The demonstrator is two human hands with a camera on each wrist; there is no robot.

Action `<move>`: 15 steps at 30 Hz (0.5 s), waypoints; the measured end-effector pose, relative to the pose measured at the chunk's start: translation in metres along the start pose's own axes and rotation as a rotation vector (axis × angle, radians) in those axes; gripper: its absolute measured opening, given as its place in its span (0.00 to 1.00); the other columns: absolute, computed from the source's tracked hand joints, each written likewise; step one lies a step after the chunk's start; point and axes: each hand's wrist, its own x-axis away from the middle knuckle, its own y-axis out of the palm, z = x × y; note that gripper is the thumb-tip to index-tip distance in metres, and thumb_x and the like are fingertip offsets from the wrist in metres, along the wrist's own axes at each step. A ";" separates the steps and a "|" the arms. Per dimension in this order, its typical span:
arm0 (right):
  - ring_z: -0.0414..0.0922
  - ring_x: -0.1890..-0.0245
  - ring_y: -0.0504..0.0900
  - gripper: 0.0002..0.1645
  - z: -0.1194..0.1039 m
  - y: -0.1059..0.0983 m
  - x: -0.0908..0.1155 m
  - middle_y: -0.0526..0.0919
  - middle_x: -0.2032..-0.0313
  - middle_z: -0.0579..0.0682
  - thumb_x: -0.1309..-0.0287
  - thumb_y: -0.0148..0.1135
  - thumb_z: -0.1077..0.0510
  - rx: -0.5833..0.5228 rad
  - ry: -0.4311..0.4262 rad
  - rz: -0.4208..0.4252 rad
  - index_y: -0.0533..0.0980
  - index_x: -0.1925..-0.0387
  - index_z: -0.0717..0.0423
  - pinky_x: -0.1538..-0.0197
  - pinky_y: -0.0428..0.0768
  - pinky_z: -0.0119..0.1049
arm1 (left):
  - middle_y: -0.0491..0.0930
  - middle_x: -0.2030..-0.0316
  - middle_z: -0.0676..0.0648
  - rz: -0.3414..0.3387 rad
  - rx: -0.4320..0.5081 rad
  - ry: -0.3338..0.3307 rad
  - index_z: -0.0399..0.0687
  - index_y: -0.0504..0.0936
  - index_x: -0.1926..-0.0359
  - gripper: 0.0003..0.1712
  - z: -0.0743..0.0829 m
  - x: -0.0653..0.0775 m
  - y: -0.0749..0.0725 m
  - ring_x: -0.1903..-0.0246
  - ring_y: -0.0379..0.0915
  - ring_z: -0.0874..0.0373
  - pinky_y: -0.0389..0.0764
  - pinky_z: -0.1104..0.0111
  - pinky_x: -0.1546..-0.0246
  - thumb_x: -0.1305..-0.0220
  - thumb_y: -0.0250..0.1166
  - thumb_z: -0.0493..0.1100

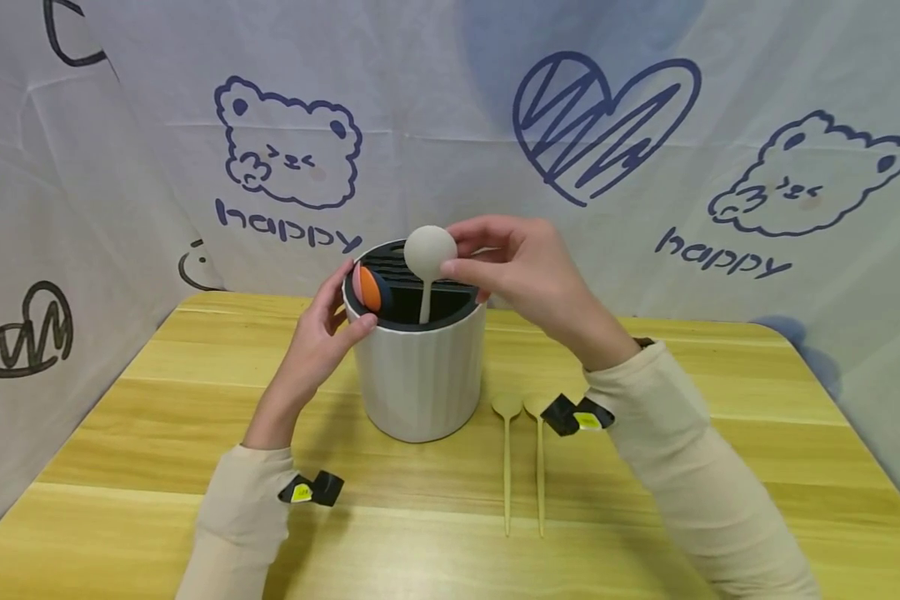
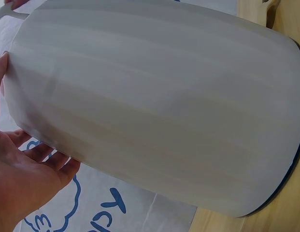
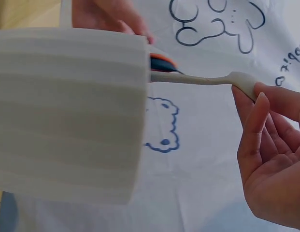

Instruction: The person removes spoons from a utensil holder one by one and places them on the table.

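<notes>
My right hand [image 1: 521,262] pinches a cream spoon [image 1: 430,252] by the edge of its round bowl, between thumb and fingers. The spoon stands bowl up, its handle dipping into the front opening of a white ribbed utensil holder [image 1: 420,379] with a black top. On the left, my left hand [image 1: 318,337] holds the holder near its rim, thumb at the front and fingers round the side. Pink, orange and dark blue rounded utensil heads [image 1: 372,288] stick up inside the rim by that thumb. In the right wrist view the spoon's handle [image 3: 193,79] runs into the holder.
Two more cream spoons [image 1: 507,467] lie side by side on the wooden table [image 1: 420,533], right of the holder, handles toward me. Black slats [image 1: 390,265] cover the back half of the holder's top. A white cloth [image 1: 435,167] with drawings hangs behind the table.
</notes>
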 end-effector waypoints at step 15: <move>0.47 0.74 0.82 0.15 -0.034 -0.012 0.013 0.86 0.65 0.57 0.51 0.68 0.75 -0.019 -0.350 0.120 0.80 0.58 0.72 0.76 0.78 0.33 | 0.57 0.29 0.44 0.000 0.007 0.007 0.46 0.52 0.25 0.44 0.000 0.000 0.000 0.31 0.54 0.51 0.55 0.54 0.32 0.38 0.62 0.48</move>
